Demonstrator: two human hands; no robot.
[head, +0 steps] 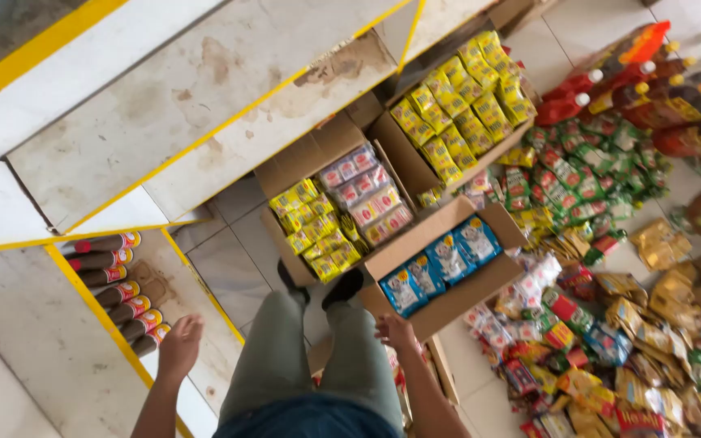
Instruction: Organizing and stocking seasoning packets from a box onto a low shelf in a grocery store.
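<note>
Bottles (119,292) already line the lower shelf (42,349) along its front edge. Left hand (180,347) hovers released beside them; right hand (395,331), empty, touches the box of blue packets (444,268). Floor stock remains unshelved.

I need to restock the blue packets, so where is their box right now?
The box of blue packets sits on the floor just ahead of the right hand, right of the box of yellow and pink packets.

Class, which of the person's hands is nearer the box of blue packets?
Right. The right hand almost touches the box of blue packets; the left hand hangs beyond both legs.
</note>
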